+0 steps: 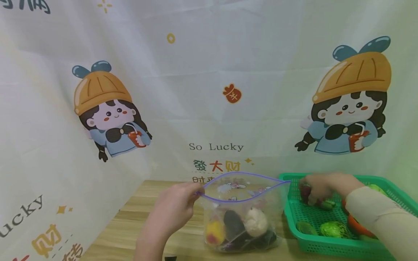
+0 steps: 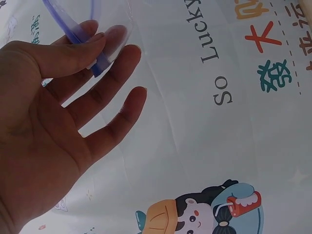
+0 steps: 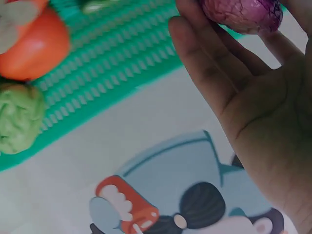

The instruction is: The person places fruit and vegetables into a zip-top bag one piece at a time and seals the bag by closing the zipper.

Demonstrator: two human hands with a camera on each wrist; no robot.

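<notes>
The bag [image 1: 236, 202], pinched by the left grip [image 1: 177, 204] at just one end, could sag shut while the right grip [image 1: 321, 186] clasps the purple piece [image 3: 243, 15].

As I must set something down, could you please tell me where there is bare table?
Bare tabletop lies between the printed cloth and the left hand. The right side is crowded: the zip bag and green basket sit close together, the right hand inside the basket.
</notes>
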